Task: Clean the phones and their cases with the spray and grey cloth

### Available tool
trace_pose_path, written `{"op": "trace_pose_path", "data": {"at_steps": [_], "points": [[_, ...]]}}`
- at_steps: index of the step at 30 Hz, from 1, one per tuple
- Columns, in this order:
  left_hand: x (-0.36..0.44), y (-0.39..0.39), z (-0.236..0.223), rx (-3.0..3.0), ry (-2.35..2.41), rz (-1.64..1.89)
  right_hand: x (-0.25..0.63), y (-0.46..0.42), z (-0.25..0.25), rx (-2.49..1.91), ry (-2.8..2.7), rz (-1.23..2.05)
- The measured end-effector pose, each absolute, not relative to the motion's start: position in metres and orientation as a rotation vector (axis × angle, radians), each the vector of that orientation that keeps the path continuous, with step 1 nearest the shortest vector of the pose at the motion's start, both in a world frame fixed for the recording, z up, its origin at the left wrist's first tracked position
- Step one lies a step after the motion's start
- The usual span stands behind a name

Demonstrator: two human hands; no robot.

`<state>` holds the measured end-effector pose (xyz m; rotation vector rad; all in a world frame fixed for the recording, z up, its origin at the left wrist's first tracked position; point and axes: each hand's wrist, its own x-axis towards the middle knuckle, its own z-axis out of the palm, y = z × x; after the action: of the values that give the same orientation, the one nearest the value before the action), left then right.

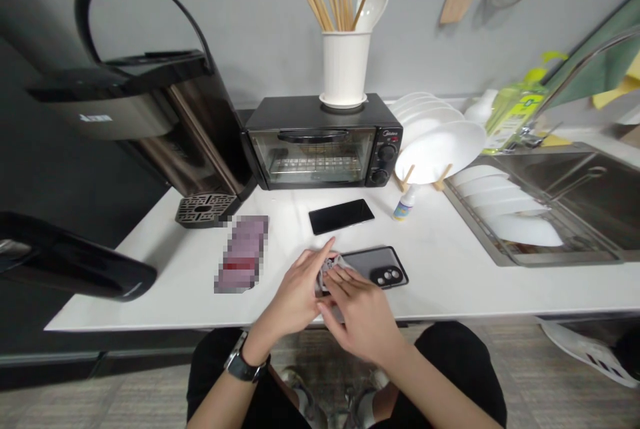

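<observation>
Close to the counter's front edge, my left hand (297, 292) and my right hand (365, 312) meet around a small crumpled grey cloth (327, 269). My left hand cups it from the left with the thumb sticking up; its other fingers are partly hidden. The fingers of my right hand press onto the cloth from above. Whether something lies inside the cloth cannot be made out. Just right of my hands rests a clear phone case with a black rim (383, 265), partly covered by my right hand. A black phone (341, 216) lies flat beyond them, with a small white bottle (404, 204) standing to its right.
A pixelated purple item (243, 252) lies left on the white counter (175, 302). Behind stand a drink dispenser (200, 129) and a toaster oven (315, 155) topped by a white cup (346, 65) with chopsticks. Racked plates (440, 149) and a sink (570, 202) are right.
</observation>
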<state>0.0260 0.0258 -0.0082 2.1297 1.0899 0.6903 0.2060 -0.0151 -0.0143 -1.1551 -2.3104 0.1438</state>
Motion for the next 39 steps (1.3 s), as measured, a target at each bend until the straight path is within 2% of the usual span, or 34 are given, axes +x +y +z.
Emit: {"op": "trace_pose_path", "data": {"at_steps": [5,11,15,23,31,34,39], "points": [[0.029,0.021,-0.006,2.171,1.171,0.664,0.241,-0.033,-0.01,-1.144,-2.341,0.137],[0.031,0.022,-0.006,2.147,1.211,0.635,0.304,-0.039,-0.022,-1.36,-2.308,-0.235],[0.032,0.024,-0.006,2.117,1.212,0.604,0.31,-0.03,-0.032,-1.409,-2.302,-0.378],[0.029,0.029,-0.012,2.102,1.19,0.662,0.236,-0.008,-0.03,-1.423,-2.251,-0.326],[0.029,0.026,-0.01,2.146,1.155,0.672,0.22,-0.028,-0.012,-1.142,-2.371,0.187],[0.03,0.025,-0.009,2.158,1.181,0.656,0.245,-0.033,-0.01,-1.178,-2.359,0.16],[0.031,0.026,-0.006,2.16,1.204,0.646,0.298,-0.037,-0.015,-1.362,-2.324,-0.081]]}}
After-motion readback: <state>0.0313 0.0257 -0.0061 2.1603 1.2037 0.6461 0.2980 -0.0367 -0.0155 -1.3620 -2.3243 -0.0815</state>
